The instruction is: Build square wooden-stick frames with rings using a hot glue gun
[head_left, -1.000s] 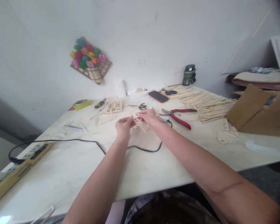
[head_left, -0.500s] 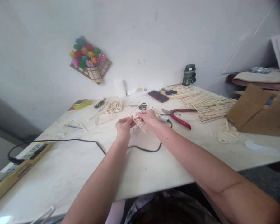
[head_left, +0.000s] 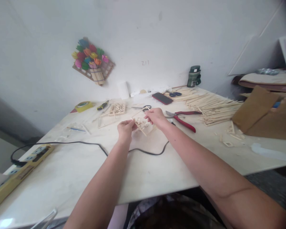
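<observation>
Over the middle of the table, my left hand [head_left: 125, 129] pinches the left corner of a thin square frame of pale wooden sticks [head_left: 141, 130]. Within the frame's outline show several small wooden pieces [head_left: 144, 123]; whether they are fixed to it I cannot tell. My right hand [head_left: 155, 116] hovers over the frame's far right side, fingers curled together, and anything in its fingertips is too small to make out. Behind it lie black-handled scissors [head_left: 147, 108]. Red-handled pruning shears [head_left: 185, 124] rest to its right, by a mostly hidden white tool.
A lattice panel of sticks [head_left: 117, 109], yellow tape [head_left: 83, 106] and a utility knife [head_left: 103, 105] lie back left. Right are loose sticks [head_left: 216, 108] and a cardboard box [head_left: 255, 111]. A black cord [head_left: 154, 154] runs from a power strip [head_left: 26, 171]. A phone [head_left: 162, 98] lies behind.
My right hand has moved up and right, away from my left fingers, uncovering small pieces at the frame. My left hand keeps its hold on the frame.
</observation>
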Motion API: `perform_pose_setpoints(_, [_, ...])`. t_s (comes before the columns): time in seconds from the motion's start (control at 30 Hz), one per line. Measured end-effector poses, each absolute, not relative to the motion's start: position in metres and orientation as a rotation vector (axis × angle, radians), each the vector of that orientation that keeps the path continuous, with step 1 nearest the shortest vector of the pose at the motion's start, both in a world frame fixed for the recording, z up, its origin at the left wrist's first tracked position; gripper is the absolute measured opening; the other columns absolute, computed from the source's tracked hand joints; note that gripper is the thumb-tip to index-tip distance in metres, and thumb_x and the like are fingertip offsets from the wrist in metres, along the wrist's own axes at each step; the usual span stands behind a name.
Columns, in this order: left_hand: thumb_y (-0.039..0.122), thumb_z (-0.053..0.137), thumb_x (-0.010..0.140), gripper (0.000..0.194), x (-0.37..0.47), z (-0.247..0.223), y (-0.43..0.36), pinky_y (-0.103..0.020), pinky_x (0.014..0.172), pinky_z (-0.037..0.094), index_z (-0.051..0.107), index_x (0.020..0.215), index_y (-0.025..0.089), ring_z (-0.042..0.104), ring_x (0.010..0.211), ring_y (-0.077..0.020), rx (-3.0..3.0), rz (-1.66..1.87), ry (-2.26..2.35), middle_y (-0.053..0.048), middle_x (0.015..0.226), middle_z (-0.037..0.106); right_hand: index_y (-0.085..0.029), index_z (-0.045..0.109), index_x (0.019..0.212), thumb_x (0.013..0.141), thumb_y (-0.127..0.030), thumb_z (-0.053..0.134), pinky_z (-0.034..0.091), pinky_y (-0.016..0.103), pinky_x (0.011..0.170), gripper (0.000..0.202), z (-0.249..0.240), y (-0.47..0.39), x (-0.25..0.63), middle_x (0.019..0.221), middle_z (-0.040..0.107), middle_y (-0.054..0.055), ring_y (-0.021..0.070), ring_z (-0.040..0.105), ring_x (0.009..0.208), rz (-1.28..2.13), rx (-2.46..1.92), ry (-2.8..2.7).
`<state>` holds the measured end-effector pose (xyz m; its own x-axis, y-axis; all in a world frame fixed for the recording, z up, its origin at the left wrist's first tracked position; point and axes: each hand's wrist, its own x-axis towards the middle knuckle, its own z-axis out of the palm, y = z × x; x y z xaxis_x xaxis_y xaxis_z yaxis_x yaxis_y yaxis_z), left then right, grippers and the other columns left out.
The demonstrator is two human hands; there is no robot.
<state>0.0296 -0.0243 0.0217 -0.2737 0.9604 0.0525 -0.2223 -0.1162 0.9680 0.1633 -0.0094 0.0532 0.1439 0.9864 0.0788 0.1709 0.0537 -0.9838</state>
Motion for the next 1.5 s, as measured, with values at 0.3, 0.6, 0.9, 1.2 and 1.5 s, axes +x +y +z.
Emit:
perform_pose_setpoints(0.3, [0.030,0.072,0.050,0.028,0.019,0.018,-0.019,-0.029,0.056,0.049,0.059,0.062,0.008,0.055,0.049,-0.0120,1.055,1.445,1.209,-0.004,0.054,0.059,-0.013,0.068,0.076,0.068,-0.018,0.054,0.042,0.018,0.052,0.017,0.045,0.000,0.174,0.064,0.066,0.002,0.0092,0.056,0.052,0.580,-1.322,-1.583])
perform_pose_setpoints(0.6, [0.026,0.072,0.051,0.026,0.009,0.020,-0.017,-0.025,0.053,0.047,0.060,0.065,0.008,0.056,0.050,-0.0120,1.100,1.251,1.156,-0.006,0.058,0.062,-0.021,0.068,0.087,0.077,-0.024,0.049,0.041,0.027,0.076,0.022,0.055,-0.009,0.177,0.093,0.066,0.004,0.0170,0.058,0.084,-0.065,-1.404,-1.826])
perform_pose_setpoints(0.9, [0.025,0.071,0.054,0.022,0.001,0.019,-0.014,-0.023,0.051,0.045,0.062,0.065,0.009,0.056,0.050,-0.0111,1.175,1.146,1.092,-0.006,0.060,0.063,-0.018,0.070,0.087,0.074,-0.036,0.054,0.040,0.022,0.066,0.027,0.061,-0.003,0.199,0.086,0.068,0.004,0.0154,0.059,0.077,0.241,-1.543,-2.067])
perform_pose_setpoints(1.2, [0.026,0.073,0.053,0.022,-0.003,0.022,-0.016,-0.023,0.055,0.044,0.063,0.064,0.010,0.056,0.054,-0.0112,1.179,1.082,1.112,-0.004,0.059,0.062,-0.012,0.071,0.082,0.067,-0.022,0.061,0.041,0.018,0.060,0.021,0.063,-0.007,0.210,0.074,0.069,0.004,0.0138,0.060,0.070,0.637,-1.444,-2.105])
perform_pose_setpoints(1.5, [0.042,0.067,0.063,0.034,-0.005,0.023,-0.017,-0.024,0.056,0.044,0.065,0.070,0.009,0.056,0.055,-0.0121,1.214,1.027,1.018,-0.008,0.063,0.063,-0.010,0.071,0.078,0.065,-0.021,0.062,0.042,0.020,0.058,0.020,0.056,0.000,0.213,0.069,0.068,0.004,0.0137,0.058,0.064,0.673,-1.359,-2.011])
